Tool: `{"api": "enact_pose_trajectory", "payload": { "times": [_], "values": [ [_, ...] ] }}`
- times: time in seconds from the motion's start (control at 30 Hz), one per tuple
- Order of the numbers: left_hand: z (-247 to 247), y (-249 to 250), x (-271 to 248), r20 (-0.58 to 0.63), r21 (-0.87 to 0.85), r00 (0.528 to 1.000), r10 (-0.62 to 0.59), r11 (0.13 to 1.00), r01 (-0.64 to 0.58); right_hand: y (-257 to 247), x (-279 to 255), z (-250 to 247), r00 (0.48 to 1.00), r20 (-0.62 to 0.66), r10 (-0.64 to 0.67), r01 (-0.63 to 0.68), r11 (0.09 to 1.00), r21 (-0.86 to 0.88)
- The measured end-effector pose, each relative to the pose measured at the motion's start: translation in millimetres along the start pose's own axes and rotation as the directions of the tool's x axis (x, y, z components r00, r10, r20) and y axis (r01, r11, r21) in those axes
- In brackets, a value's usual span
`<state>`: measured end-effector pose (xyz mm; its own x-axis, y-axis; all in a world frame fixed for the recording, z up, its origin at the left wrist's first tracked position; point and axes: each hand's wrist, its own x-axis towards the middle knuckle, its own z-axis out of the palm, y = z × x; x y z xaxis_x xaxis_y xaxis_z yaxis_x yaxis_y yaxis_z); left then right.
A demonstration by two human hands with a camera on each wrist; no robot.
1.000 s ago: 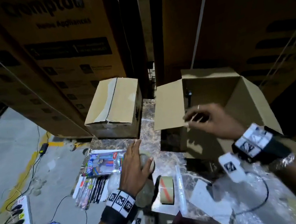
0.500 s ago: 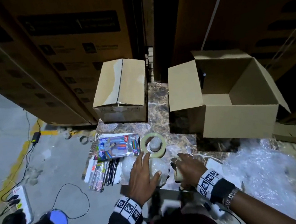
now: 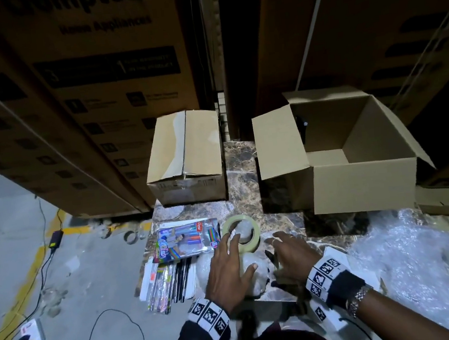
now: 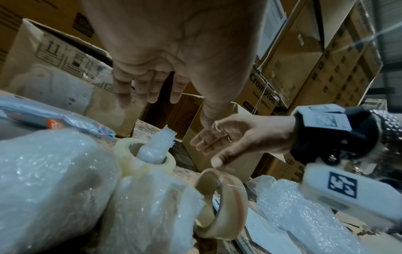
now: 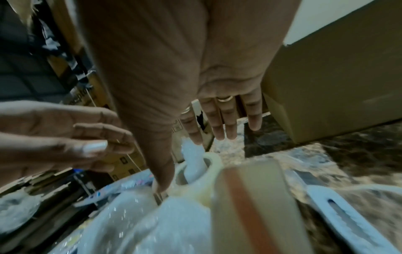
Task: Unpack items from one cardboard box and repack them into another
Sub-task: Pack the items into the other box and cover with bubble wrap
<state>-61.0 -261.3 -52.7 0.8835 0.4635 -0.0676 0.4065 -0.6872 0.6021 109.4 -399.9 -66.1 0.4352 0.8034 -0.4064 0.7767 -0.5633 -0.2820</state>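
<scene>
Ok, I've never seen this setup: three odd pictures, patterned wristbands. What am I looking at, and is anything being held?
No machine: a person wears one camera on the head and one on each wrist. The head view looks down on a marble table with a closed box, an open box, a pen pack, a tape roll and bubble-wrapped bundles. The wrist views look along each palm. The left hand and right hand hover with fingers spread, holding nothing.
</scene>
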Motion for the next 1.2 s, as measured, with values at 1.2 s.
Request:
{"api": "enact_pose_trajectory", "payload": {
  "times": [1.2],
  "values": [
    [-33,5,54,-0.168,0.058,0.985,0.024,0.998,-0.014,-13,-60,-159,0.868,-0.477,-0.139,0.291,0.921,0.261]
  ]
}}
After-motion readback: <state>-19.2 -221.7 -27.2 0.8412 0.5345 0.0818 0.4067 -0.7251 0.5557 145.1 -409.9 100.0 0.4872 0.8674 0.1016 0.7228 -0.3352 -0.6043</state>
